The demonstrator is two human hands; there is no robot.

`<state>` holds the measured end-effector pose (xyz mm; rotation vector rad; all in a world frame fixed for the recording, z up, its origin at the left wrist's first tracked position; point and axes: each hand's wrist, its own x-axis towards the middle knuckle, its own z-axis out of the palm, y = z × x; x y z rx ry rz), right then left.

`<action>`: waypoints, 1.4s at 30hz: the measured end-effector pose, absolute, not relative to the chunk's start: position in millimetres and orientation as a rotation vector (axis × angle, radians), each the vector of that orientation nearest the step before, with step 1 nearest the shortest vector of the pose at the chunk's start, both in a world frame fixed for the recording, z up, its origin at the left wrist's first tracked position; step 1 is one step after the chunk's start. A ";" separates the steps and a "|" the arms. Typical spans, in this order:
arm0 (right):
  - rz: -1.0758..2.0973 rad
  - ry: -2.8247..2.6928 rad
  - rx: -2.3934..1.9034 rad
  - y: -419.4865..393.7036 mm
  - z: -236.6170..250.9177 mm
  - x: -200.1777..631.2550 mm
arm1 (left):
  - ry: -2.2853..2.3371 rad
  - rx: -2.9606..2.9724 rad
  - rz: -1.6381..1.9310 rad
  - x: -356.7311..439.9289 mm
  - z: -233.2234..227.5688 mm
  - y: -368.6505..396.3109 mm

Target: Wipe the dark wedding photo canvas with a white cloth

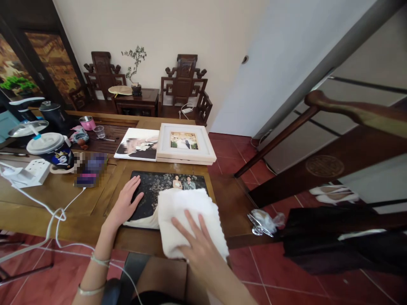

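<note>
dark photo print [159, 190] flat at tabletop [63, 199] near edge | left hand [127, 202] fingers spread, flat on print's left border | right hand [197, 241] open, pressing white towel [187, 216] over print's right part, towel overhanging the edge | white framed photo [186, 143] just beyond print

View from the camera on my head, looking forward and down over the wooden table [57, 192]. The near table edge lies close below me; beyond the table stand chairs [184, 84] against the far wall.
</note>
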<state>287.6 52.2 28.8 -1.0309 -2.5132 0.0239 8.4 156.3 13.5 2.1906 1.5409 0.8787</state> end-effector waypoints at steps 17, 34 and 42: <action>0.279 -2.543 -1.336 170.3 48.5 266.5 | 1.517 2.182 0.909 7.3 12.2 157.5; 0.413 -2.713 -0.953 64.1 45.5 253.9 | 1.571 2.125 0.806 7.4 11.6 155.2; 0.299 -2.558 -1.297 169.4 54.8 242.5 | 1.573 2.139 0.795 6.9 10.9 156.1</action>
